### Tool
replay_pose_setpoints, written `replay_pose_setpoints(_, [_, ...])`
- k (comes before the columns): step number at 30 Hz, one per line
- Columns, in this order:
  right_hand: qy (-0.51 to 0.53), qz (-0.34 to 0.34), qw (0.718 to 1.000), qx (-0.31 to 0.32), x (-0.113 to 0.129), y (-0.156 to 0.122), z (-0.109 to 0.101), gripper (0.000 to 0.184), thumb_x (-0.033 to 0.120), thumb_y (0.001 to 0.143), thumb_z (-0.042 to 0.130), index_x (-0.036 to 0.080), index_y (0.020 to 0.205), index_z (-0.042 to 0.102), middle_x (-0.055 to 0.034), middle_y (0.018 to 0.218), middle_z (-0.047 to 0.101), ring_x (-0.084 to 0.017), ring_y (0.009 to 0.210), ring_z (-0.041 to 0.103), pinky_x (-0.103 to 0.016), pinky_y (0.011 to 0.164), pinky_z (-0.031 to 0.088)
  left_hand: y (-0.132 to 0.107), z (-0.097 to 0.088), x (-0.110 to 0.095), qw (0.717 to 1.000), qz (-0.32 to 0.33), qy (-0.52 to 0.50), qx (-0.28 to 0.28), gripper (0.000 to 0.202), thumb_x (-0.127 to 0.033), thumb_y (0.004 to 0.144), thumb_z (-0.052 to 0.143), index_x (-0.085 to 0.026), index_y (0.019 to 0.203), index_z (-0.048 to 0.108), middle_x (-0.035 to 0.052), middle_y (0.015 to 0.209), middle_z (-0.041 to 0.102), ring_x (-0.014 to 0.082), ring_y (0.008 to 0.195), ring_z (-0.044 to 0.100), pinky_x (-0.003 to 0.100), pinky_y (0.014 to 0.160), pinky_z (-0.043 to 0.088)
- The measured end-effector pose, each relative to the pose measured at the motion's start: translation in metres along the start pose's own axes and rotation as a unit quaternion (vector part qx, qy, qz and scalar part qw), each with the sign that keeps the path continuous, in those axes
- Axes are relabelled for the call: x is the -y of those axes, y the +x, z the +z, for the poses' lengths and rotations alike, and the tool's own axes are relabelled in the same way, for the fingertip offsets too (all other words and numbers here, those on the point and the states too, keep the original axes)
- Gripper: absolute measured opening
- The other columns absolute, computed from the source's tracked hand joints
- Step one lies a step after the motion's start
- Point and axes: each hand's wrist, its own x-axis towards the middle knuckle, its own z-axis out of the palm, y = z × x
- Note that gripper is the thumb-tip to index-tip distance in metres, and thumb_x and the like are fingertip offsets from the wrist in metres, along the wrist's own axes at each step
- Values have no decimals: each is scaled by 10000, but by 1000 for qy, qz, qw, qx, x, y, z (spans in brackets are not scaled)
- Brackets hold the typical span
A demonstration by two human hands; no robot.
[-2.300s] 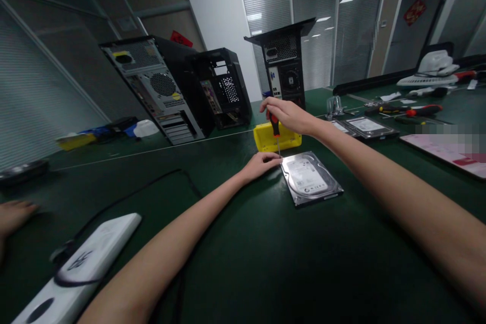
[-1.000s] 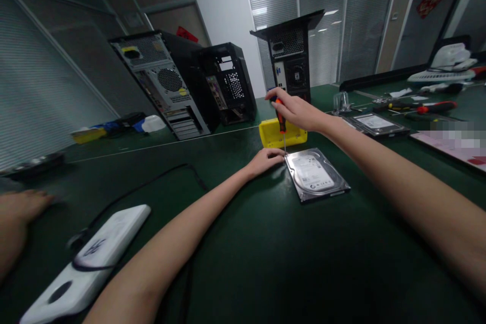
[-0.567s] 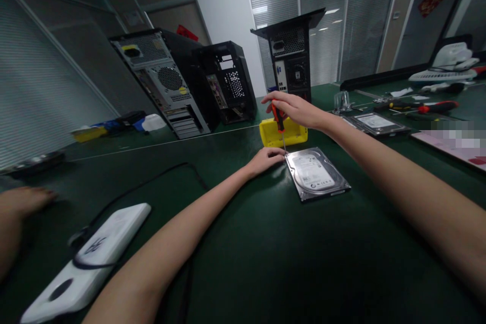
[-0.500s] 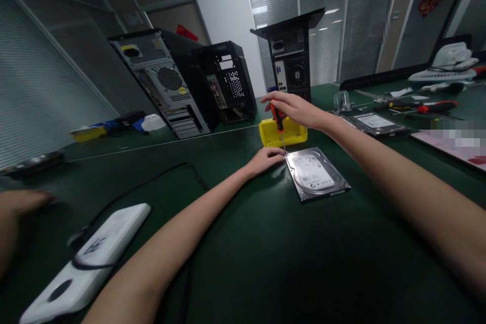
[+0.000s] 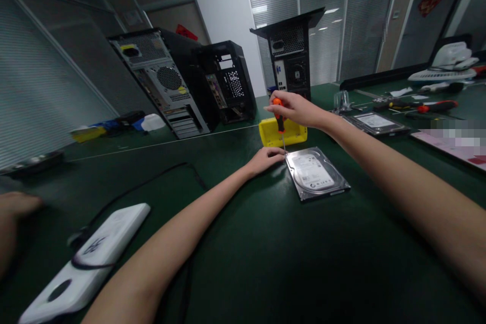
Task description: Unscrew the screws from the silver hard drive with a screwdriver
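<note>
A silver hard drive (image 5: 313, 172) with a white label lies flat on the green table. My left hand (image 5: 265, 160) rests at its far left corner, finger and thumb closed on the edge there. Above that corner my right hand (image 5: 294, 109) grips the orange-and-black handle of a screwdriver (image 5: 280, 121). The screwdriver stands nearly upright, its tip down at the drive's corner; the exact contact point is too small to make out. Just behind stands a yellow tray (image 5: 296, 134), partly covered by the screwdriver.
Computer cases (image 5: 170, 81) stand at the back. A white power bank-like block (image 5: 102, 248) with a black cable lies left, near another person's blurred hand (image 5: 18, 205). To the right are a second hard drive (image 5: 374, 121), pliers (image 5: 436, 107) and a pink sheet (image 5: 451, 144).
My right hand has shifted its fingers around the screwdriver handle, which now shows its orange top. My left hand and the drive stay put. The other person's hand has drawn slightly left.
</note>
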Motion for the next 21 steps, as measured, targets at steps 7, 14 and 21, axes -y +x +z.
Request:
replay_pose_setpoints(7, [-6, 5, 1000, -9, -2, 0, 0, 311, 481, 827, 494, 171, 823, 483, -19, 740, 543, -109, 665, 489, -270, 655, 435, 1, 0, 2, 1000, 2, 6, -4, 299, -303, 822, 534, -124, 1012, 681, 79, 1057, 677, 198, 985, 599, 320, 928, 423])
replay_pose_setpoints(14, [2, -21, 1000, -22, -4, -2, 2, 251, 400, 847, 489, 169, 939, 518, -30, 855, 586, -113, 749, 537, -255, 733, 424, 2, 0, 3, 1000, 9, -9, -2, 276, -290, 826, 527, -122, 972, 691, 82, 1075, 669, 193, 993, 591, 310, 928, 417])
replay_pose_setpoints(21, [37, 36, 999, -9, -2, -4, 3, 411, 467, 911, 295, 159, 1064, 520, -38, 842, 546, -121, 767, 514, -240, 678, 436, 4, 1, 9, 1000, 6, -9, -3, 307, -295, 839, 506, -109, 1017, 673, 64, 876, 682, 158, 814, 595, 293, 835, 446])
